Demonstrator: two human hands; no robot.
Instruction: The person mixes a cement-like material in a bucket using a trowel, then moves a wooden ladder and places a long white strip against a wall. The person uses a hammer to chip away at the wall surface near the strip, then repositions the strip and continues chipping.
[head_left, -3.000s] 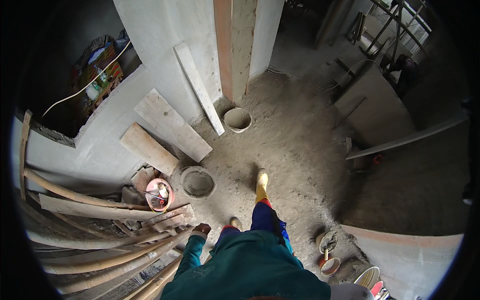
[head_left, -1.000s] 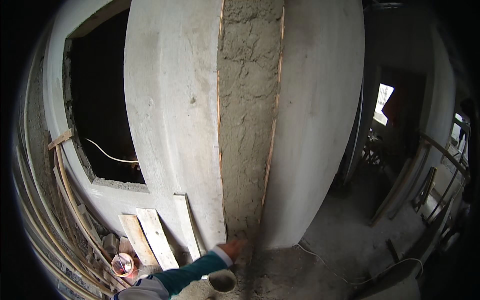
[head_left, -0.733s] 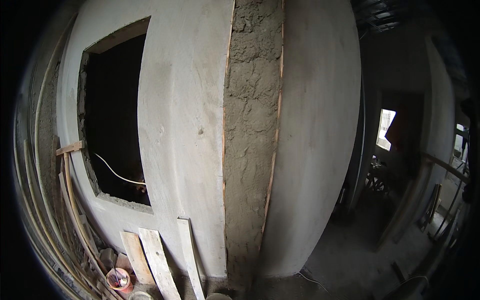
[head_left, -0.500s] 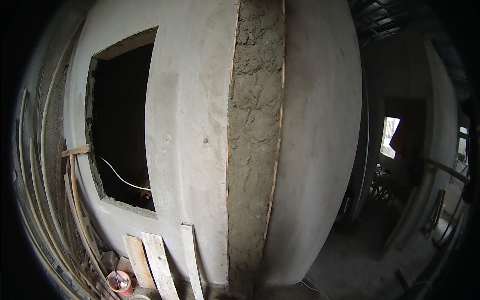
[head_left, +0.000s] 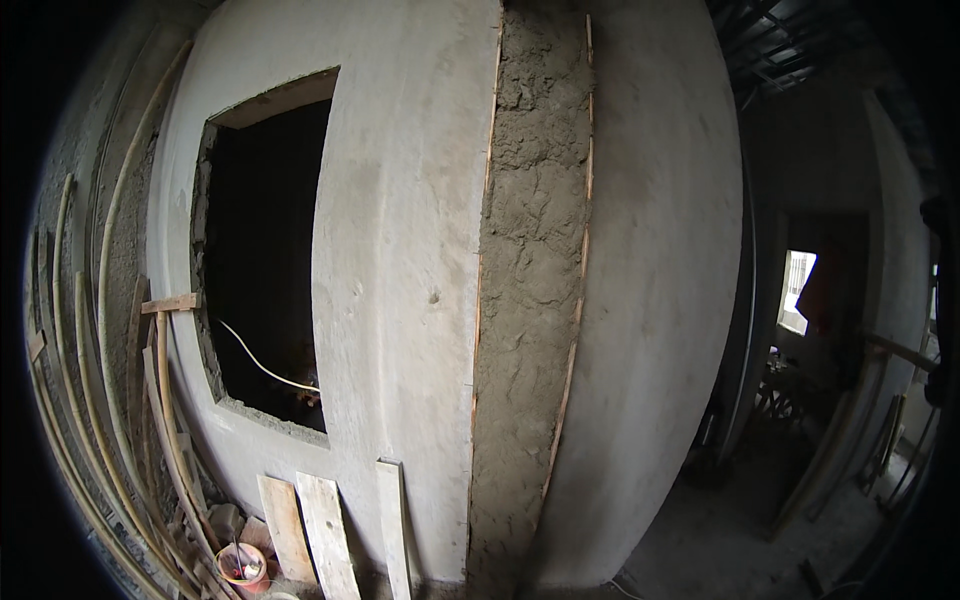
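Note:
Neither of my hands shows in the head view. Straight ahead rises a column strip of rough grey mortar (head_left: pixel 530 290), wet-looking and lumpy. Thin wooden strips line both its long sides, a left strip (head_left: pixel 478 300) and a right strip (head_left: pixel 584 250). Smooth grey plaster wall (head_left: pixel 400 220) spreads to the left of the mortar, and another wall face (head_left: pixel 660 280) to its right. Against the foot of the left wall lean several boards: a brownish board (head_left: pixel 287 530), a pale board (head_left: pixel 327 535) and a narrow board (head_left: pixel 394 525).
A dark window opening (head_left: pixel 265 260) pierces the left wall, with a white cable (head_left: pixel 265 365) hanging across it. Long poles (head_left: pixel 112 260) lean at the far left, near an orange bucket (head_left: pixel 243 567) holding small items. On the right, a dim passage floor (head_left: pixel 690 530) leads toward a bright window (head_left: pixel 797 292).
The whole scene has shifted a little to the right and slightly down in the picture, as my head turned. Nothing in it has visibly been moved.

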